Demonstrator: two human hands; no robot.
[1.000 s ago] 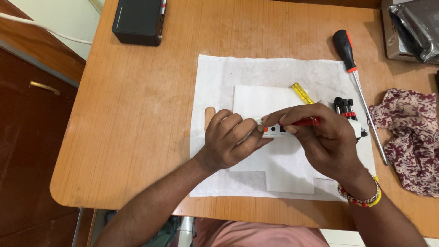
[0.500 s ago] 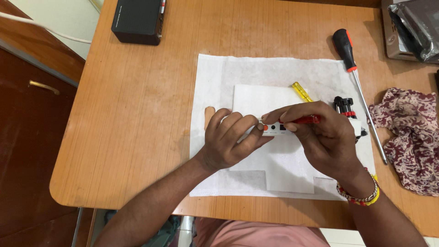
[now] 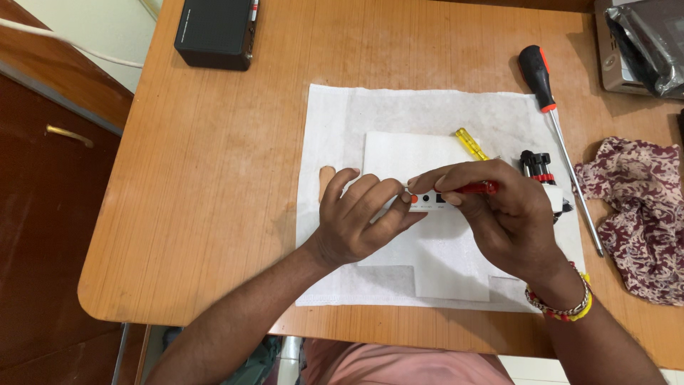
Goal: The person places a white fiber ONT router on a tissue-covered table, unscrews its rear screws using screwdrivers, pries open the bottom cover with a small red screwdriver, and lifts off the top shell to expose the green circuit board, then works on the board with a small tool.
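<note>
I see an orange-brown wood-grain worktop [image 3: 214, 178] under a white cloth [image 3: 335, 121] and a white sheet [image 3: 399, 153]. The small device [image 3: 427, 200] is white with a red button and black ports. The thin tool [image 3: 477, 187] is red, the small handle [image 3: 472, 142] clear yellow, the long screwdriver [image 3: 538, 75] black and red, the rag [image 3: 634, 207] maroon-and-cream floral, the box [image 3: 214, 32] black.

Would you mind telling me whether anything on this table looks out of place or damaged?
Nothing stands out. The left hand steadies a small white device on the white cloth while the right hand holds a red-handled tool to it. The large screwdriver lies flat beside the patterned fabric.
</note>
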